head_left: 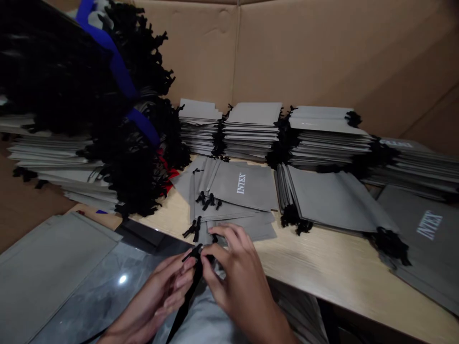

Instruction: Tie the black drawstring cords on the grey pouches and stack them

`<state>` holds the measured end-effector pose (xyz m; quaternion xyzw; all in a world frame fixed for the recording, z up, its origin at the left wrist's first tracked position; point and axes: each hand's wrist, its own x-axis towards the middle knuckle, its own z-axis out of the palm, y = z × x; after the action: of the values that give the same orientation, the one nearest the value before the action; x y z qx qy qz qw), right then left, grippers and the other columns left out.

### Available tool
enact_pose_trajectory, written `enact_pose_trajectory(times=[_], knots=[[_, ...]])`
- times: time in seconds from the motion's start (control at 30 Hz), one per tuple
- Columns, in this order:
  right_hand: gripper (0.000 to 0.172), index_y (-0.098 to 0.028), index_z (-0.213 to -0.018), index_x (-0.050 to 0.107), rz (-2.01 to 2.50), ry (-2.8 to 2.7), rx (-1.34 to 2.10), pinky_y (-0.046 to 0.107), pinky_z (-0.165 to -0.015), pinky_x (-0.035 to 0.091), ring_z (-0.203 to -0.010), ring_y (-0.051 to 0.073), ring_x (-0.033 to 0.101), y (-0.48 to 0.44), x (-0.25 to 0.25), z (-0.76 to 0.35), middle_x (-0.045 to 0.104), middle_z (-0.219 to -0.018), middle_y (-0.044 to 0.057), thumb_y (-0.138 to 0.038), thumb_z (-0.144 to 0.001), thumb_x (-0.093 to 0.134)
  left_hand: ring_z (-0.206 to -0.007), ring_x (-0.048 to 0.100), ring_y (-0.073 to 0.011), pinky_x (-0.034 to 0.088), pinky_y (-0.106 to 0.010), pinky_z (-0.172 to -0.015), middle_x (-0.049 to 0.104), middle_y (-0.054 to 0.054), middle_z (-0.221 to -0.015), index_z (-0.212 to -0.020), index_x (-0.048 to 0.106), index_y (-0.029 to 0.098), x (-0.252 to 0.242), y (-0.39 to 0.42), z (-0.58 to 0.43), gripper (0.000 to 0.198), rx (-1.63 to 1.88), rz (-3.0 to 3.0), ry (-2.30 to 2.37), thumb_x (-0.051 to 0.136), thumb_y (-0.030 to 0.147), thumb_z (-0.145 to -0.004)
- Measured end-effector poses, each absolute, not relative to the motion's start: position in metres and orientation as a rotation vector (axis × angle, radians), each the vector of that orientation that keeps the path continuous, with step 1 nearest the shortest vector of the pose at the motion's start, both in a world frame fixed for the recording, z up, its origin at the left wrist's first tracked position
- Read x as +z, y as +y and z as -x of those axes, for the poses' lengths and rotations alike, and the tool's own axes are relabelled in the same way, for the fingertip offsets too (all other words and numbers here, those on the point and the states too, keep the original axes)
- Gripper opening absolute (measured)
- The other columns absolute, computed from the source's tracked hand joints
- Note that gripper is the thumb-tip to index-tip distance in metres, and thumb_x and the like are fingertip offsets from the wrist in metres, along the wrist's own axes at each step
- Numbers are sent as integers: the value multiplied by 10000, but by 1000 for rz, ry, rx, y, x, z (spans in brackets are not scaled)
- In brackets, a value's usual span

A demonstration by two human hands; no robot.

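Note:
My left hand (168, 286) and my right hand (238, 272) meet at the table's front edge. Between their fingertips is a knotted black drawstring cord (196, 252); the left thumb and fingers close on it from one side, the right thumb and index finger from the other. A black strip runs down below the hands. Just beyond my fingers lies a loose pile of grey drawstring bags (247, 184), the top one printed INTEX, with black cord knots at their left ends. Whether the held cord belongs to a bag is hidden by my hands.
Neat stacks of grey bags (253, 131) line the cardboard wall (304, 52). More bags (333, 200) lie to the right. At left, a tall heap of black-corded bags (136, 157) carries a blue strap (120, 71). Flat grey bags (53, 267) sit low at left.

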<state>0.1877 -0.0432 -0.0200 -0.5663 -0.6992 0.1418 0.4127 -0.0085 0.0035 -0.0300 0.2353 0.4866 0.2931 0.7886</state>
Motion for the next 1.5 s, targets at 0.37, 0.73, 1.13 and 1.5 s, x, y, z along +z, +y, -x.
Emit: enact_pose_trajectory(times=[0.37,0.73,1.13,1.5], knots=[[110,-224,-1135,725,1464,-1570,255,541,-1215,521,-1409,321,514,-52,-31,-163,699,-1351,102,-225,-1095,623,-362,353,-44,212,-122,-319,453,100,-536,-865,667,199,-70,1,16,539,679,-771,1161,972,624,-733],[130,-209,-1206,676,1468,-1607,334,507,-1211,542,-1419,310,509,-56,-26,-174,646,-1426,106,-269,-1137,584,-397,523,-130,355,-171,-368,674,57,-540,-1247,706,297,-20,-4,5,695,831,-1393,1365,934,736,-760],[157,-189,-1160,656,1346,-1661,343,434,-1143,576,-1362,289,509,-58,-29,-183,613,-1360,120,-91,-1085,559,-307,419,-97,302,-161,-347,629,25,-429,-1175,815,182,-26,3,9,800,707,-1474,1470,839,850,-734],[154,-210,-1164,669,1257,-1670,345,362,-1120,558,-1304,250,543,-57,-32,-189,652,-1255,75,-112,-1059,615,-354,315,-67,226,-136,-349,513,80,-416,-1199,795,175,-28,3,7,774,685,-1302,1354,888,793,-744]])
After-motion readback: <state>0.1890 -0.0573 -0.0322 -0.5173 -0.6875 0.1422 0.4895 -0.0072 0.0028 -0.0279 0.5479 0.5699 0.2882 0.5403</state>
